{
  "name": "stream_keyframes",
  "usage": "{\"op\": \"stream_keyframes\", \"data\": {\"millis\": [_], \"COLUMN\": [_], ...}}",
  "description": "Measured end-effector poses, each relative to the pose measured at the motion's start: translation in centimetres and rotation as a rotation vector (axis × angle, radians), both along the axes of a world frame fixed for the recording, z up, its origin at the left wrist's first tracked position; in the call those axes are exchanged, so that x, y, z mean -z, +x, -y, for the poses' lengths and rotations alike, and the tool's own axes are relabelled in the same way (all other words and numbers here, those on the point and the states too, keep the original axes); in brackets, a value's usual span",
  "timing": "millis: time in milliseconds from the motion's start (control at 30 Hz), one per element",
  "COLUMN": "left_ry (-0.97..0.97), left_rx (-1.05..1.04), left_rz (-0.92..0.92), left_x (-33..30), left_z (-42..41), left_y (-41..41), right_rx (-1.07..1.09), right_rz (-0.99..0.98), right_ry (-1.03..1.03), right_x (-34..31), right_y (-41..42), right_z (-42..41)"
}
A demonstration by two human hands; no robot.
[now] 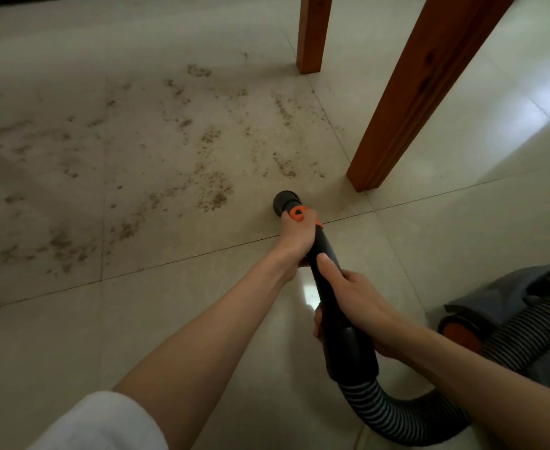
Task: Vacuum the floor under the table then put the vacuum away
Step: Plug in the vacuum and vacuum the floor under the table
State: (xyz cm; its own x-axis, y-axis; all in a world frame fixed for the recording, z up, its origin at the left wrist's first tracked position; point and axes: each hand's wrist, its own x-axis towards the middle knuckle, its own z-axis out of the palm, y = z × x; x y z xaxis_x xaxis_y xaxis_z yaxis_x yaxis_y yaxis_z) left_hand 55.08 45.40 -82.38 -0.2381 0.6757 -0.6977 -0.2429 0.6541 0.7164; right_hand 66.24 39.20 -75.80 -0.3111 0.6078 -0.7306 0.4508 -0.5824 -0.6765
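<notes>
pale floor tiles (56, 336) run under the table, with brown crumbs (208, 190) scattered from the far left across to the near table leg (406, 102). my left hand (298, 237) curls round the wand (324, 264) just behind the black nozzle (285, 203), my right hand (361, 306) wraps it lower, the ribbed hose (397, 417) looping right toward the vacuum body (523, 319). i'd keep the nozzle low and sweep slow overlapping passes leftward; no bin is visible, so i can't tell its fill.

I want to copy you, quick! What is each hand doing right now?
Left hand: grips the vacuum wand near its nozzle.
Right hand: grips the wand farther back, near the hose.
</notes>
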Motion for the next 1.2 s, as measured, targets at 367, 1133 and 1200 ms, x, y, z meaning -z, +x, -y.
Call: {"op": "stream_keyframes", "data": {"millis": [367,1133,1200], "left_ry": [0.017,0.057,0.047], "left_rx": [-0.373,-0.397,-0.429], "left_rz": [-0.089,-0.039,-0.067], "left_x": [0.8,1.8,2.1], "left_z": [4.7,1.5,1.3], "left_y": [-6.4,-9.7,-10.3], "right_rx": [-0.385,-0.415,-0.448], "right_rz": [-0.001,-0.003,-0.003], "right_ry": [0.067,0.130,0.124], "right_x": [1.8,2.8,2.9], "right_y": [-4.7,-7.5,-7.9], "right_z": [-0.1,-3.4,-3.8]}}
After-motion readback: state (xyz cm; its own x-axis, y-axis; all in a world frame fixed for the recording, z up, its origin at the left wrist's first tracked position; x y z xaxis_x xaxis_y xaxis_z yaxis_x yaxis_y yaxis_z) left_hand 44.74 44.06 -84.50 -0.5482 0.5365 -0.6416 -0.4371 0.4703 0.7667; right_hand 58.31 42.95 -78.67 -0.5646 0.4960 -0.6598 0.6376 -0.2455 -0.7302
